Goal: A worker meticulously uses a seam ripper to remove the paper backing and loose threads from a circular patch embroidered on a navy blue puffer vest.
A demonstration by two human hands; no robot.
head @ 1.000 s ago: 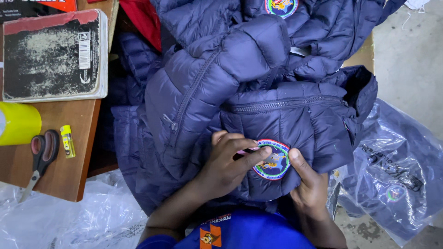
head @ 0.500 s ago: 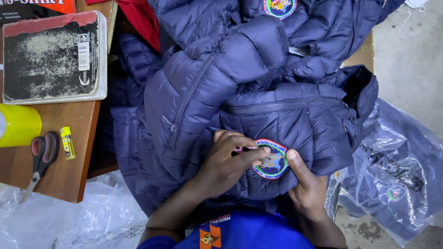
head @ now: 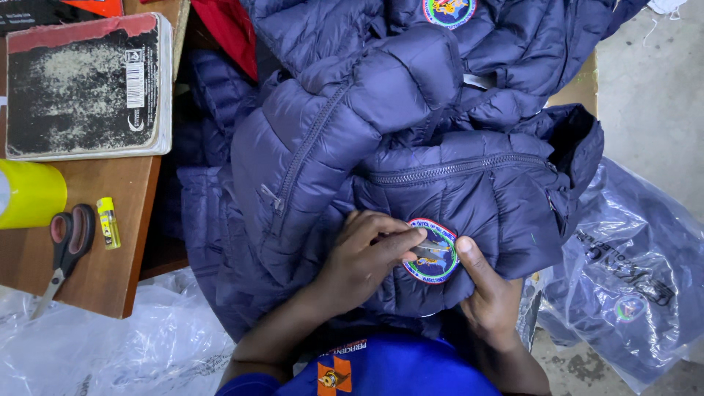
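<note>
Scissors (head: 64, 246), book (head: 84, 88) beside piled jackets (head: 411, 139).

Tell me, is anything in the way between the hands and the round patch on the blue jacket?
Nothing visible is. The left hand rests its fingertips right on the round patch, pressing a small pale thing against it, and the right hand has its thumb on the patch's edge. The puffy navy jacket lies under both.

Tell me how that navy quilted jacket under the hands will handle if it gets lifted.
The navy quilted jacket probably goes floppy: it already lies folded and slumped in soft puffed folds. It likely feels light for its bulk, given the padded quilting. Its smooth, faintly shiny shell may slide in the left hand and right hand.
</note>
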